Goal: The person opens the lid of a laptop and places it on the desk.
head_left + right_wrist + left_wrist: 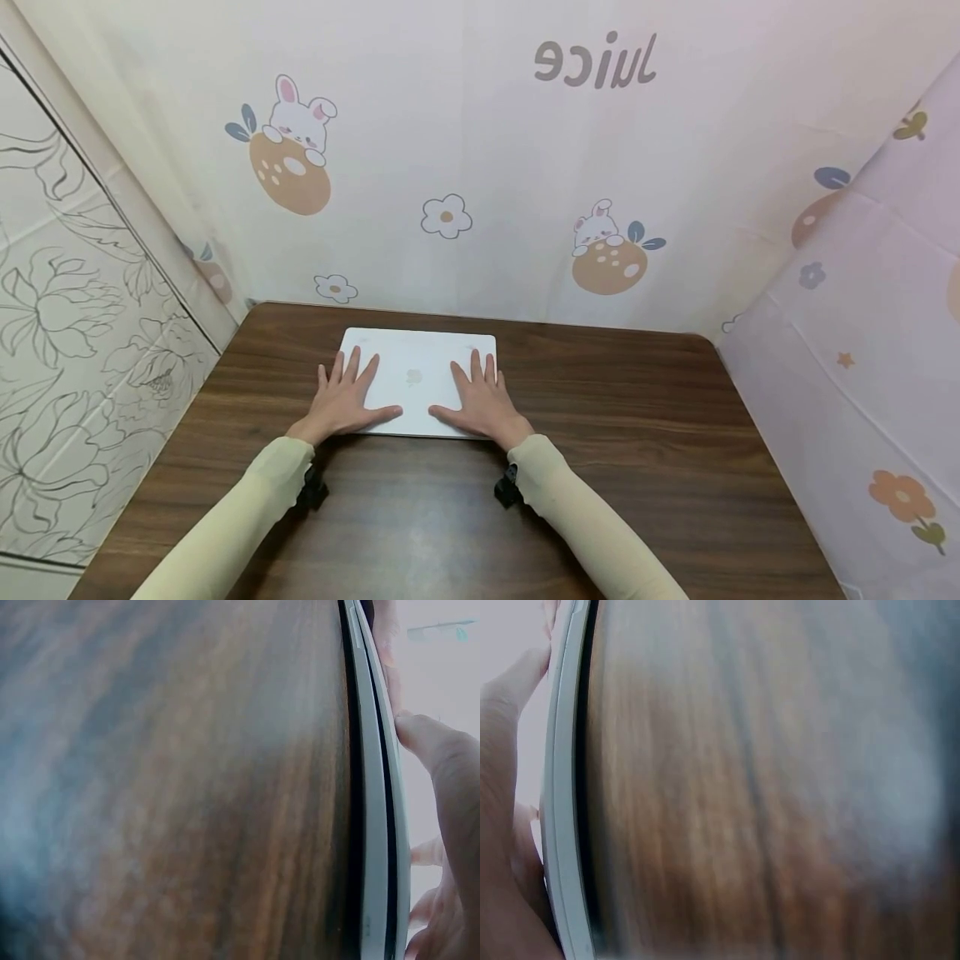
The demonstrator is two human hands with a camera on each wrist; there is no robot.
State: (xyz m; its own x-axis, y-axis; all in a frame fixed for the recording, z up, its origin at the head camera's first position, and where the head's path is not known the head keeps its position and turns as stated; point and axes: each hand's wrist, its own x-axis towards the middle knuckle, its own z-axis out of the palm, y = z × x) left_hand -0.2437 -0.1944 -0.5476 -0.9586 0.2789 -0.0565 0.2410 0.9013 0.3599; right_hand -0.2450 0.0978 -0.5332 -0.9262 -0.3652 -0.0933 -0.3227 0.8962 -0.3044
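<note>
A closed silver laptop (414,350) with a faint apple logo on its lid lies flat towards the back of the table in the head view. My left hand (341,404) rests on its left side with the fingers spread and the thumb pointing inward. On the right side, my right hand (483,402) lies the same way, fingers straight. Both wrist views look along the laptop's front edge, a thin grey strip (564,780) at the left and another (373,825) at the right, each with a hand beside it.
The dark wood table (622,450) extends to the right and in front of the laptop. A printed curtain (465,150) hangs right behind its back edge. Flower-patterned panels (67,333) stand at the left, and more curtain (885,333) at the right.
</note>
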